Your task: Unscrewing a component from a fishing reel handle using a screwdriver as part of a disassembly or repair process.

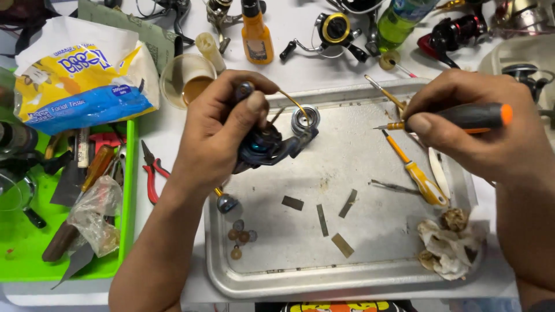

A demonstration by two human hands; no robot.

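— Metal tray first, low in the frame: what lies on its floor?

— Small flat brass-coloured strips near the lower middle, a cluster of little round parts at its lower left, and a crumpled stained rag in the lower right corner. A yellow-handled screwdriver lies loose towards the right side.

— And the hands above it?

— The left hand is closed around a dark blue fishing reel, held over the tray's upper left, thumb pressed on top. The reel's silver spool faces right, with a thin gold wire bail arching over it. The right hand is closed on a black-and-orange screwdriver in a pinch grip.

— How does that tool lie relative to the reel?

— Its long axis runs nearly level across the frame, tip pointing left at the spool. The reel sits to the left of the tip, well apart from it, with open tray between them. The left hand is on the reel; the right is the farther one.

— Further up?

— A green tray of tools at the left, red pliers beside it, a tissue pack at upper left, then an orange bottle and several other reels along the top of the white worktop.
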